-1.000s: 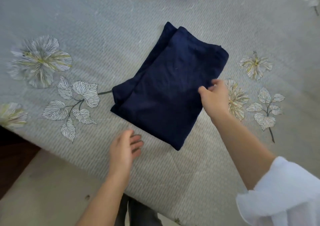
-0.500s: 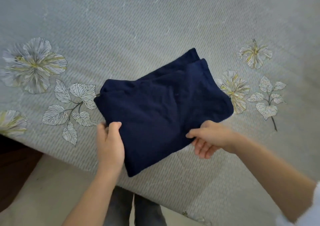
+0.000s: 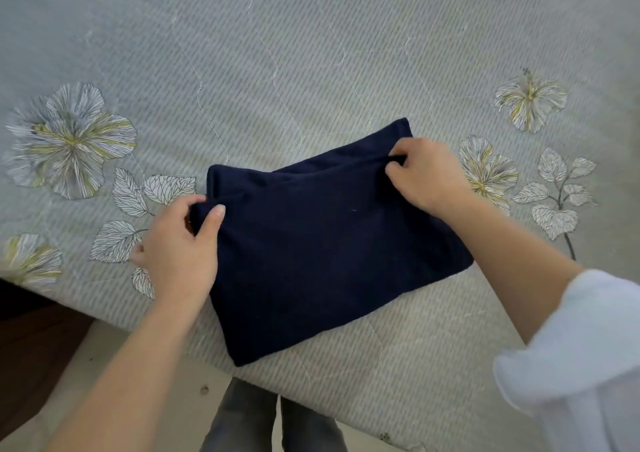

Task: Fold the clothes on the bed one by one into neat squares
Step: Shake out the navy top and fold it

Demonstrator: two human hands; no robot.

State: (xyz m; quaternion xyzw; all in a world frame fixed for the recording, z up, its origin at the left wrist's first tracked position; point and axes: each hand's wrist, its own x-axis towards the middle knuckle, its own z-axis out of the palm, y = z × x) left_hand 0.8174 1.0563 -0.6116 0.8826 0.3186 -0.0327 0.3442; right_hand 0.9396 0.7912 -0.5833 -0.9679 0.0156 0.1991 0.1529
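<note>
**Trainee:** Where is the item located?

**Instructor:** The navy garment point(image 3: 332, 250) lies flat on the bed cover point(image 3: 277, 70), already folded into a thick, roughly rectangular stack. It sits skewed to the bed's near edge, with one corner close to that edge. A lower layer shows past the top layer along the far side.

**Trainee:** What are the hand positions?

**Instructor:** The left hand point(image 3: 176, 250) grips the far-left corner, with the thumb point(image 3: 214, 216) on top of the fabric and the other fingers curled around the edge. The right hand point(image 3: 426, 174) pinches the far-right edge of the top layer with its fingers bunched tightly together. The hand covers the exact contact point.

**Trainee:** What are the handling characteristics?

**Instructor:** Judged from the drape and soft creases, the fabric is light, limp and non-fragile. It will not hold a shape unsupported, and the layers are likely to slide over one another.

**Trainee:** What are the recommended grip points?

**Instructor:** Take hold at two corners of one edge and catch all layers together. Keep that edge taut between the hands so the stack does not sag or splay.

**Trainee:** What surrounds the item?

**Instructor:** Flower prints point(image 3: 69, 136) lie on both sides of the garment. A white sleeve point(image 3: 581, 347) is pushed up the right forearm.
</note>
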